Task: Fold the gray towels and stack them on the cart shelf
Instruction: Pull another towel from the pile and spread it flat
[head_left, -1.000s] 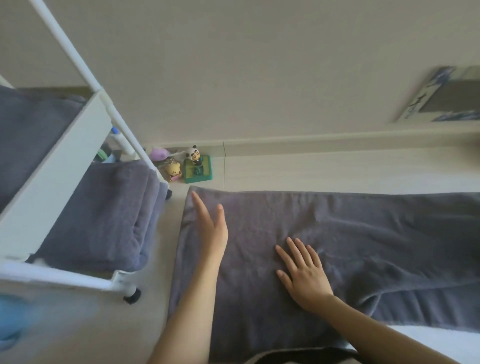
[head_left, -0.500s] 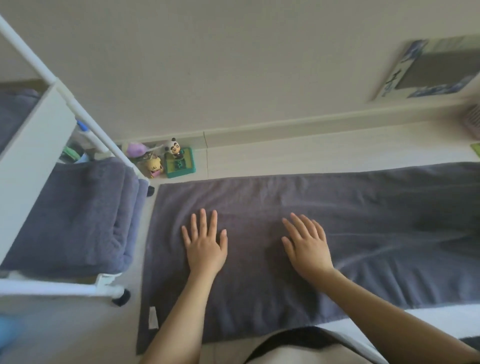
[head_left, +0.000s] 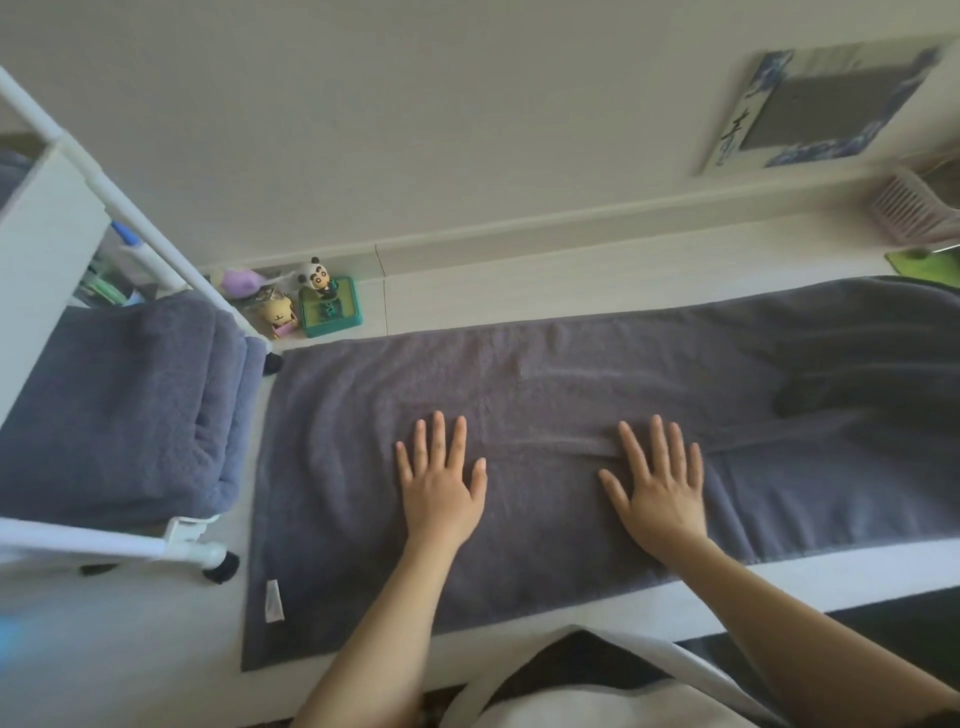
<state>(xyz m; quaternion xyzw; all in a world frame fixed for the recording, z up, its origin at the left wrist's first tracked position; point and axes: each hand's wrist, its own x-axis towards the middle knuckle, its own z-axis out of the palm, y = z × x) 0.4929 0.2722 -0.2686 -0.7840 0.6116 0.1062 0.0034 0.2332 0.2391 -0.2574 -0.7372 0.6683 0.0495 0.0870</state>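
Towel in hand: a gray towel (head_left: 571, 467) lies spread in one long strip on the pale floor (head_left: 571, 291), its left end just beside the cart, its right end running out of view.
Fold state: a lengthwise ridge between the hands suggests it is already doubled over once, though the soft picture leaves that uncertain.
Left hand (head_left: 441, 478): flat on the towel, fingers straight and spread, pressing and holding nothing.
Right hand (head_left: 657, 483): likewise flat and splayed, fingertips touching the ridge.
Towel against fingers: wholly beneath both palms; no edge is pinched or lifted.
Done: folded gray towels (head_left: 119, 410) already sit on the white cart shelf (head_left: 187, 527).
Left: by my reading, this towel needs its crosswise folds, then stacking on that pile.
Nearby: small toy figures (head_left: 311, 301) stand by the wall.
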